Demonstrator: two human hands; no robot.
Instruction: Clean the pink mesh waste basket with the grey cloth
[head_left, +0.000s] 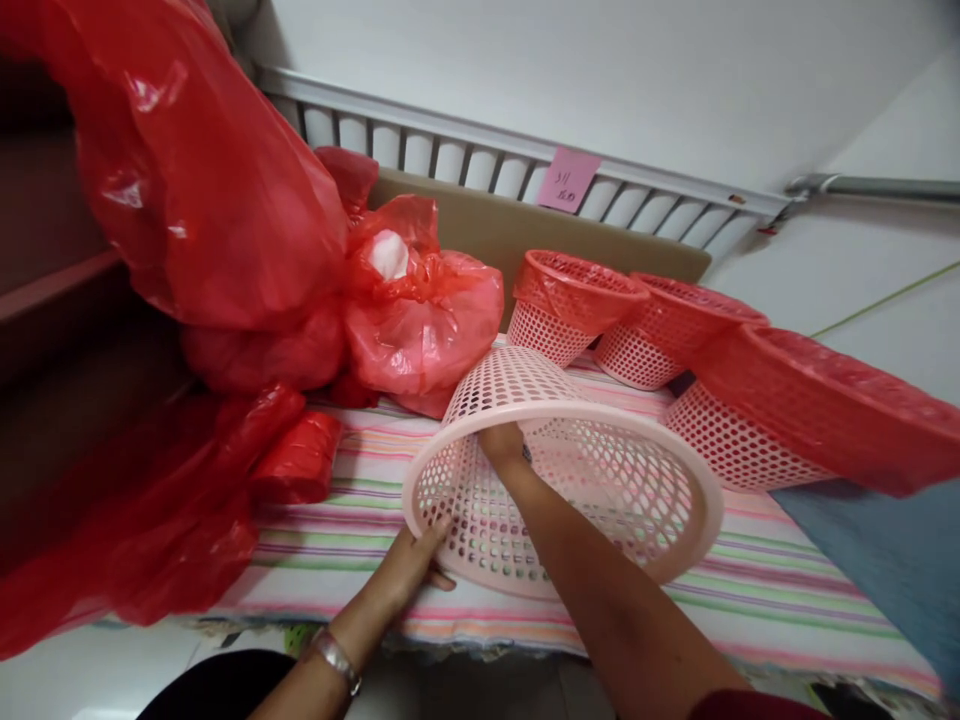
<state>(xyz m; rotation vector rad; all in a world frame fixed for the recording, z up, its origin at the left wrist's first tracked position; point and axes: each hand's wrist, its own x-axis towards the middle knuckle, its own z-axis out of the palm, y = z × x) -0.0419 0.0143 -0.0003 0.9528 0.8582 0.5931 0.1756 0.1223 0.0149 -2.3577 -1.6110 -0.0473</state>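
A pale pink perforated plastic wastebasket (555, 411) lies on its side on the striped cloth, its mouth facing me. My left hand (421, 556) grips the rim at the lower left, the thumb inside and the other fingers outside under the edge. Deep inside the basket is my right hand (501, 440), reaching toward its upper left wall. The fingers of that hand are hidden, so I cannot tell what they touch. Left of the basket lies a roll of red plastic bags (298, 458).
Three pink baskets lined with red bags, the nearest basket (750, 440) among them, stand at right. Filled red bags (427, 330) pile up at back left. A white slatted rail (465, 165) with a pink note (568, 180) runs along the wall. The striped cloth (360, 520) ends near me.
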